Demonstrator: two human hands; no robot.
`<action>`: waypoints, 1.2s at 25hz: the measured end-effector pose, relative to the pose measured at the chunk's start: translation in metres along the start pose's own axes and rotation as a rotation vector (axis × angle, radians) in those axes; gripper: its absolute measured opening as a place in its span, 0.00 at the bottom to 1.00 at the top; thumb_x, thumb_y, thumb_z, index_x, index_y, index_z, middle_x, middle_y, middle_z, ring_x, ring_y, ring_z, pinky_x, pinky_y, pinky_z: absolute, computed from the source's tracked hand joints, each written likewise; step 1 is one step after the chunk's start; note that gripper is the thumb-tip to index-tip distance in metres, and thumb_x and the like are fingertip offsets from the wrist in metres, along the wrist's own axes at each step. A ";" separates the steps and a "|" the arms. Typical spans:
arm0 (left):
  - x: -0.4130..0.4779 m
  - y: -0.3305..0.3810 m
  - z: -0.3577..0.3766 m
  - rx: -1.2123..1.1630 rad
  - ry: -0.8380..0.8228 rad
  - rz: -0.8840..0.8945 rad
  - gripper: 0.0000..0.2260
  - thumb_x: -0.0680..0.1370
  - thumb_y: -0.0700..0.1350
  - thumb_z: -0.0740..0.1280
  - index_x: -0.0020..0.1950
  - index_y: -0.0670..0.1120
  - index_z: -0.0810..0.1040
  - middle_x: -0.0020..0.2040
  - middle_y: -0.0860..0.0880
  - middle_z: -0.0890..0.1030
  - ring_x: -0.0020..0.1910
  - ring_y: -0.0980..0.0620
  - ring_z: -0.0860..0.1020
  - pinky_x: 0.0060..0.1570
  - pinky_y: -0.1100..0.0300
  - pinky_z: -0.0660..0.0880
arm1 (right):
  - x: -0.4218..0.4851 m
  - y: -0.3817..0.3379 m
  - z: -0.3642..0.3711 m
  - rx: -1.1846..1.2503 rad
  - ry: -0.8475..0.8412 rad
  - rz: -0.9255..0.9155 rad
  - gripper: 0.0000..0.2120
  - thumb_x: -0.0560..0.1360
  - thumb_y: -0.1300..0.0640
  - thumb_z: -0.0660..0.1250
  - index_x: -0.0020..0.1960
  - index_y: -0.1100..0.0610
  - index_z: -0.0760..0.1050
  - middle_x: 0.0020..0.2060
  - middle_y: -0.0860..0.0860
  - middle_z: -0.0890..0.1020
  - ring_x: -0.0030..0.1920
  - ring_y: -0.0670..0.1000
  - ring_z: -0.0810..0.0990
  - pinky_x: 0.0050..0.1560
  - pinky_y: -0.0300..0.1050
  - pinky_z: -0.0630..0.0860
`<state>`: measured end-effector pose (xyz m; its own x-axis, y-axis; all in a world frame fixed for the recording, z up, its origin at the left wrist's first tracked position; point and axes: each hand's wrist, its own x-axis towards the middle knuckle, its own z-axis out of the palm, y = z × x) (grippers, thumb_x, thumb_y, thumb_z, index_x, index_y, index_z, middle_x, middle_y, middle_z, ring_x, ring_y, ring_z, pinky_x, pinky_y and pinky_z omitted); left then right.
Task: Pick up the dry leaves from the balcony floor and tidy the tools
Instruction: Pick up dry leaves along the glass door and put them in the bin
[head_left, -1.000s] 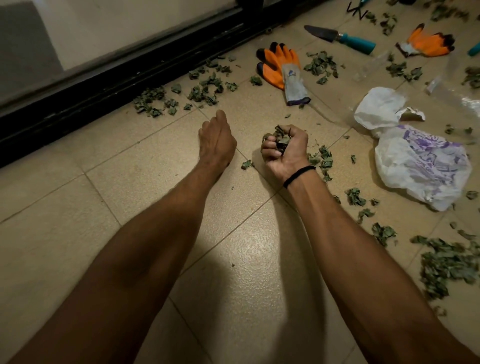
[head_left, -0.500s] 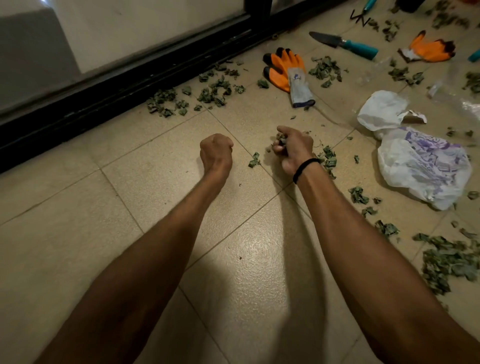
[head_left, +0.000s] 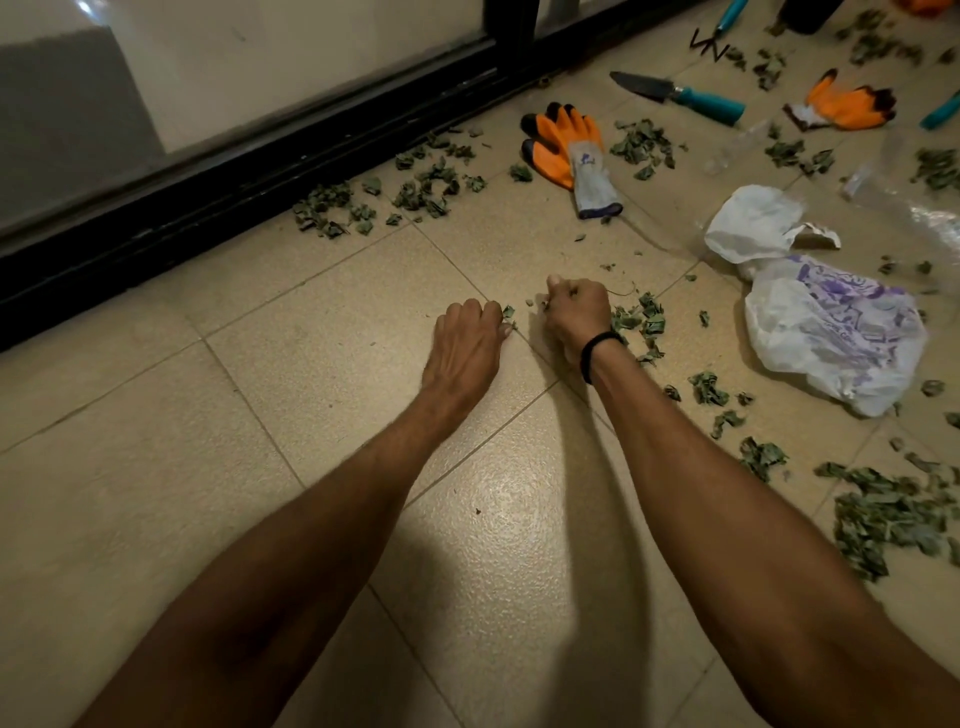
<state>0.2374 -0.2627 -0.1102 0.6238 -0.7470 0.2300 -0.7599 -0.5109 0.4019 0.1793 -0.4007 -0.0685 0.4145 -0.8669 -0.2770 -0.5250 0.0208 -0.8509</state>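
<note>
Dry green leaves lie scattered over the beige tiled floor: a patch by the door track (head_left: 421, 187), a small heap (head_left: 641, 319) just right of my right hand, and a large heap (head_left: 893, 514) at the right edge. My right hand (head_left: 576, 312) is a fist low over the floor with leaf bits showing between its fingers. Just left of it, my left hand (head_left: 467, 338) has its curled fingertips on a small leaf (head_left: 508, 313). Tools lie at the far right: a teal-handled trowel (head_left: 680, 96), a small hand rake (head_left: 711, 41) and another teal handle (head_left: 940, 111).
An orange and grey glove (head_left: 569, 145) lies ahead of my hands, a second one (head_left: 847, 106) further right. A white printed plastic bag (head_left: 831, 332), crumpled white paper (head_left: 753, 223) and a clear bag (head_left: 914, 202) lie at the right. A black sliding-door track (head_left: 260, 171) borders the floor.
My right hand turned palm-down and closed over its leaves near the floor. My left hand went from flat to curled and slid right to the small leaf beside the right hand.
</note>
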 end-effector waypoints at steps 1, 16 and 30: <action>0.001 -0.001 -0.001 -0.038 0.008 -0.008 0.09 0.84 0.48 0.59 0.53 0.44 0.74 0.46 0.45 0.76 0.43 0.48 0.70 0.44 0.52 0.68 | 0.001 -0.004 -0.004 0.275 -0.029 0.127 0.13 0.82 0.57 0.62 0.39 0.58 0.74 0.36 0.53 0.79 0.32 0.48 0.73 0.30 0.39 0.70; 0.040 -0.039 -0.050 -0.962 0.225 -0.871 0.12 0.76 0.49 0.61 0.34 0.47 0.71 0.34 0.50 0.78 0.33 0.50 0.73 0.35 0.57 0.66 | -0.026 0.001 0.044 -0.726 -0.015 -0.256 0.27 0.80 0.40 0.58 0.67 0.61 0.63 0.63 0.61 0.71 0.60 0.63 0.72 0.51 0.52 0.72; 0.042 -0.020 -0.061 -1.181 -0.010 -0.951 0.14 0.84 0.43 0.54 0.46 0.46 0.78 0.32 0.51 0.70 0.24 0.56 0.63 0.26 0.63 0.57 | -0.019 -0.011 -0.016 1.116 -0.220 0.525 0.11 0.84 0.62 0.51 0.47 0.61 0.69 0.40 0.55 0.72 0.31 0.46 0.65 0.23 0.34 0.68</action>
<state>0.2900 -0.2581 -0.0548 0.7783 -0.3512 -0.5205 0.4935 -0.1702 0.8529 0.1651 -0.3923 -0.0467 0.5181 -0.5272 -0.6736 0.2068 0.8413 -0.4994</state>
